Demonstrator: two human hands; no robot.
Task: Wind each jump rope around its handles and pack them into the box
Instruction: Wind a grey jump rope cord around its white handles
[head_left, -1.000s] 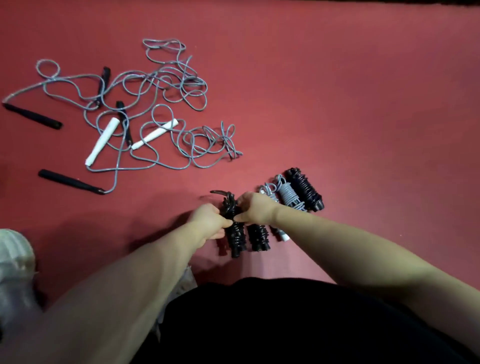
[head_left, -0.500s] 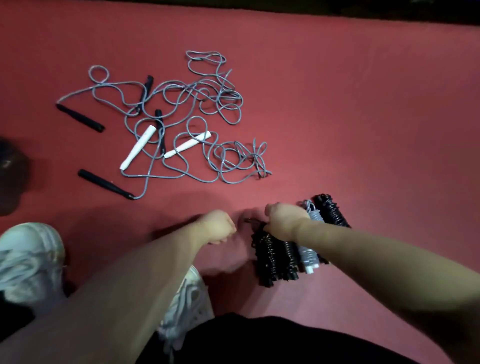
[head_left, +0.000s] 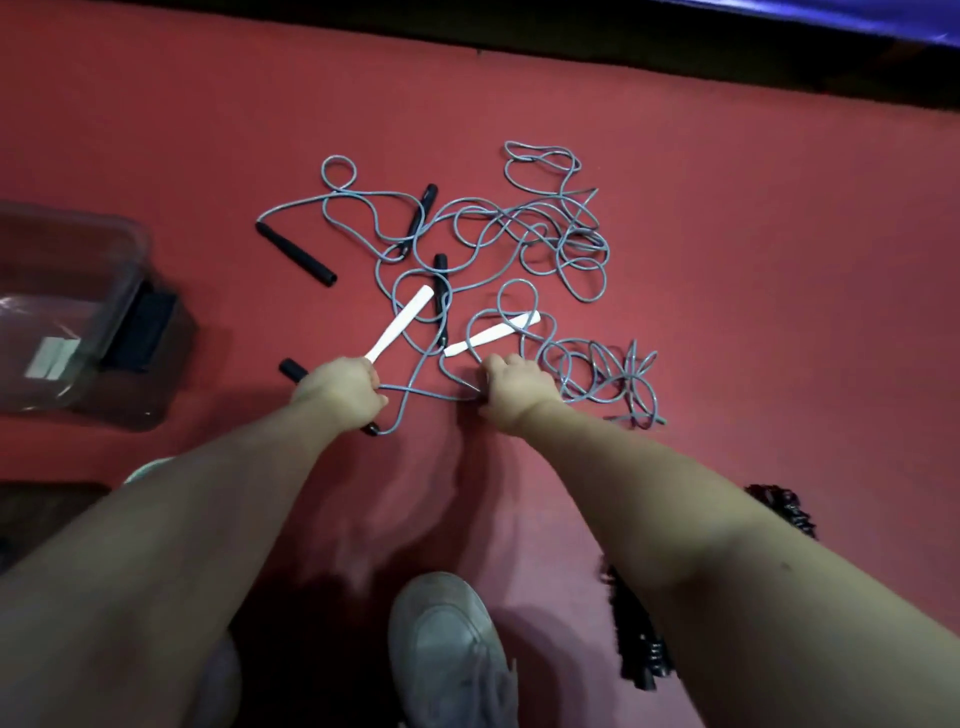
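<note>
On floor (head_left: 753, 338): four black handles (head_left: 296, 254), two white (head_left: 400, 325).

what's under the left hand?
A black handle, gripped by the left hand; both ends stick out, grey cord leaving the near end. Its middle is covered.

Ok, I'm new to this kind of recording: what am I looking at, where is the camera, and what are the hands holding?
There is no machine: a person works with bare hands, and one camera on their head looks down, so both arms reach in from below. On the red floor lies a tangle of grey ropes with black and white handles. The left hand grips a black handle; the right hand grips a grey cord. A clear box stands at the left. Black wound ropes lie at the lower right, by a shoe.
</note>
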